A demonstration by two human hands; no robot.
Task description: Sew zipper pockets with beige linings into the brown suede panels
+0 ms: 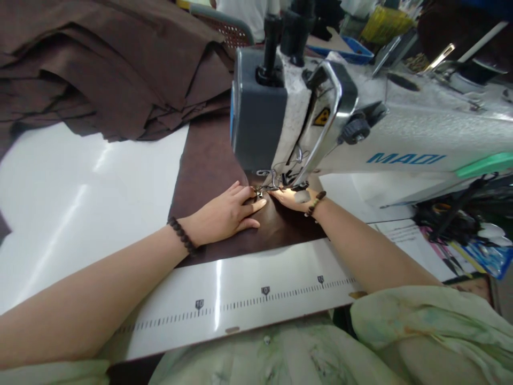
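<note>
A dark brown fabric piece lies on the sewing machine bed under the presser foot. My left hand rests flat on it just left of the foot, fingers spread and thumb apart. On the other side, my right hand reaches in with fingers stretched toward the needle area, touching the fabric. The head of the sewing machine hides part of that hand. Both wrists wear beaded bracelets.
A large heap of brown fabric covers the back left of the white table. A ruler scale runs along the front edge. Scissors and small tools lie at right. Behind the machine stand a blue tray and a perforated chair.
</note>
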